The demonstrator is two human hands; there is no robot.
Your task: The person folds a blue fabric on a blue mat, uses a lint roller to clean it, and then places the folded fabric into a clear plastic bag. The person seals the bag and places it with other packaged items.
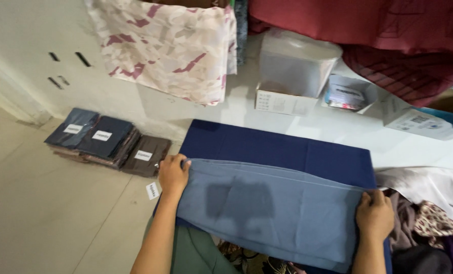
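A dark blue cloth (287,149) lies spread on the white table (338,127) in front of me. A lighter blue layer of cloth (277,213) is folded up over its near half, with a darker patch in its middle. My left hand (172,175) grips the left end of that fold's upper edge. My right hand (374,213) grips the right end of the same edge. Both arms reach up from the bottom of the view.
A pink and cream patterned fabric (170,45) hangs at the back. A white lidded tub (295,63) stands on a flat box, with small cartons beside it. Maroon cloth (389,30) lies at the back right. Packed dark fabric bundles (104,142) sit on the floor at left.
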